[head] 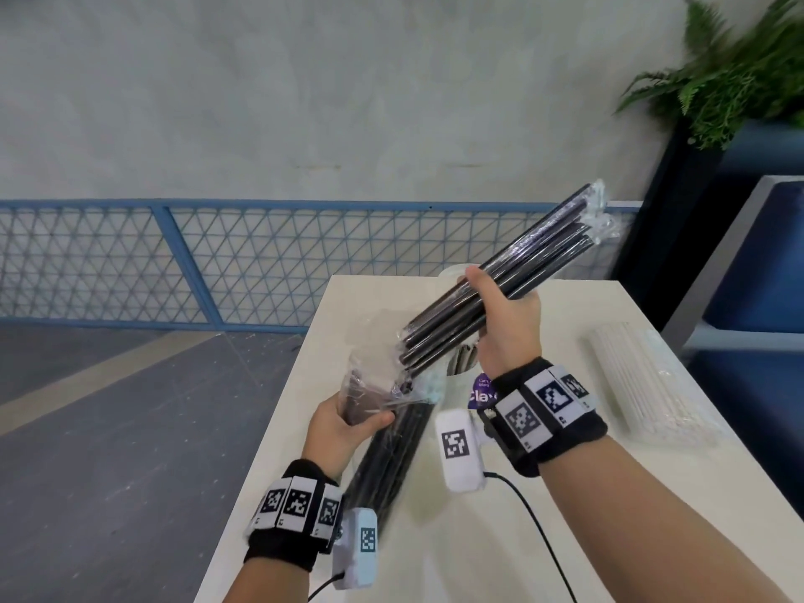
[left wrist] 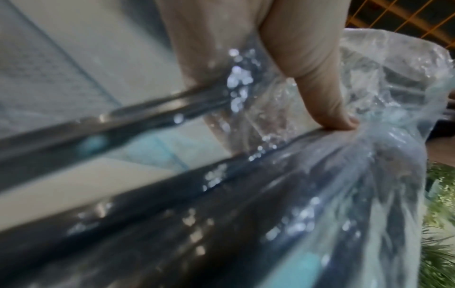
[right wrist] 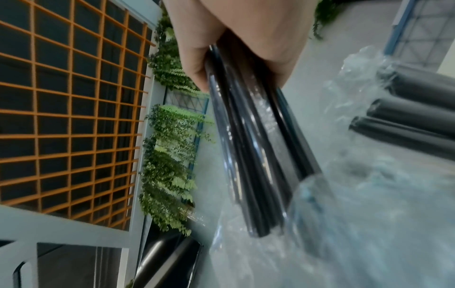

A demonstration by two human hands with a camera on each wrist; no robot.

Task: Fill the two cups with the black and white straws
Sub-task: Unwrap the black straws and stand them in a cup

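Right hand raised above left, fingers curled, gripped tight, forearm angled up from lower right; left hand sat lower, thumb pressed down, pinching; both wrists banded

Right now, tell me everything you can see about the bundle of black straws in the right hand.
The bundle of black straws is a fistful of long, glossy, dark tubes, each apparently in clear film that bunches crinkled at the far ends. It is held in the air above the table, tilted, upper end pointing up and to the right. The right hand grips it near the middle. Its lower ends sit by the clear plastic bag held by the left hand.
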